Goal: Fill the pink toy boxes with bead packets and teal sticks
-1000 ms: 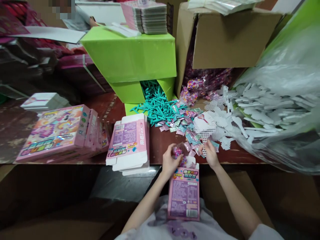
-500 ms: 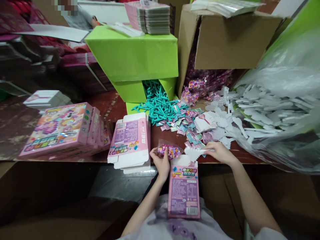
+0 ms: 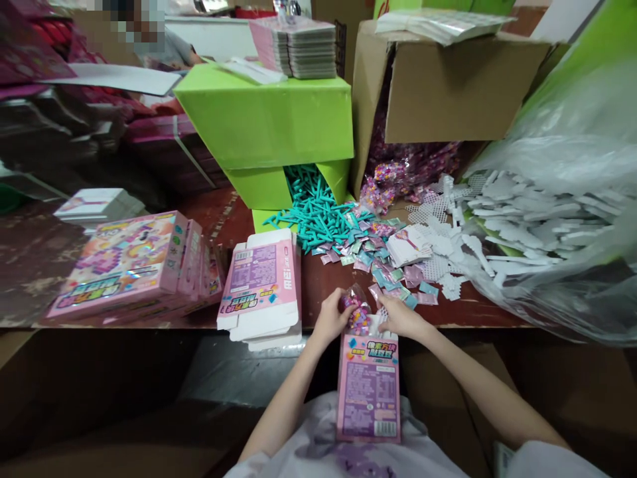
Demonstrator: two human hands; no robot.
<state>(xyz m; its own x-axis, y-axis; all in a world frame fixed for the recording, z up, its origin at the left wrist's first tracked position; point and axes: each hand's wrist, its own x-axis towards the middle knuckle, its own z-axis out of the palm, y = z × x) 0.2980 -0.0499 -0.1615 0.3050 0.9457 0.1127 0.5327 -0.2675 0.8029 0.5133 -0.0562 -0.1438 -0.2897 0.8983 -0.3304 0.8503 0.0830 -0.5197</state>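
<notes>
Left hand: my left hand [image 3: 332, 317] is curled around a small clear bag of coloured beads [image 3: 354, 312], fingers closed on its left side, right at the near edge of the surface [image 3: 318, 292].
Right hand: my right hand [image 3: 401, 317] is pinched on a white mesh piece [image 3: 381, 317] beside the bag; I cannot tell how much of it my fingers cover.
Bag of beads: it sits between my two hands, just above the open top of the pink box [image 3: 369, 387].
Pink box: upright against my lap, printed back facing me, its top flap touching the bag and the mesh piece.
Flat cartons: a stack of unfolded pink cartons [image 3: 261, 285] lies just left of my left hand, overhanging the near edge.
Finished boxes: a row of pink boxes [image 3: 132, 262] leans together on the left part of the surface.
Sachets: small foil sachets [image 3: 378, 255] are scattered just beyond my hands.
Teal sticks: a heap of teal sticks [image 3: 316, 209] spills from the green box [image 3: 266, 119] at the far middle.
Bead bags: more bags of beads [image 3: 398, 176] spill from the brown carton [image 3: 448, 79] at the far right.
White mesh heap: white mesh shapes [image 3: 522, 212] pour out of a clear plastic sack [image 3: 577, 146] on the right.
</notes>
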